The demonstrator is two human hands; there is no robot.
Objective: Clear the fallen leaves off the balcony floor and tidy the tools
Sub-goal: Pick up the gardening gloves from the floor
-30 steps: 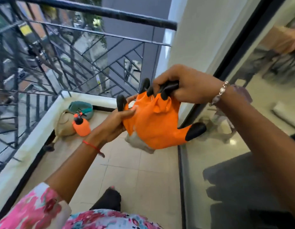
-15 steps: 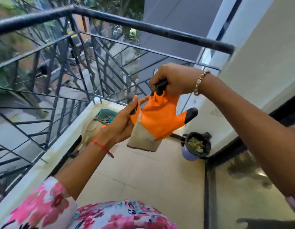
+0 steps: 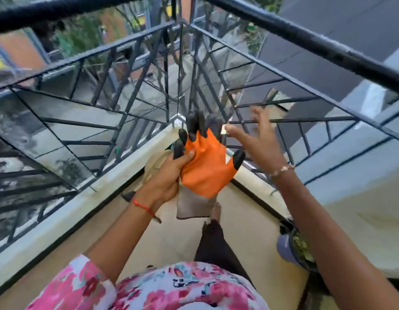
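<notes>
My left hand [image 3: 169, 177] gripped the orange glove [image 3: 205, 168], likely to put it away; my right hand [image 3: 254, 144] beside it was spread, empty.

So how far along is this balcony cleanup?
Mostly done, it seems: the floor tiles in view show no loose litter, and the bucket holds leaves. In hand: the left hand grips the orange glove, the right hand open beside it. Left, probably: stowing the glove near the beige bag in the corner.
</notes>
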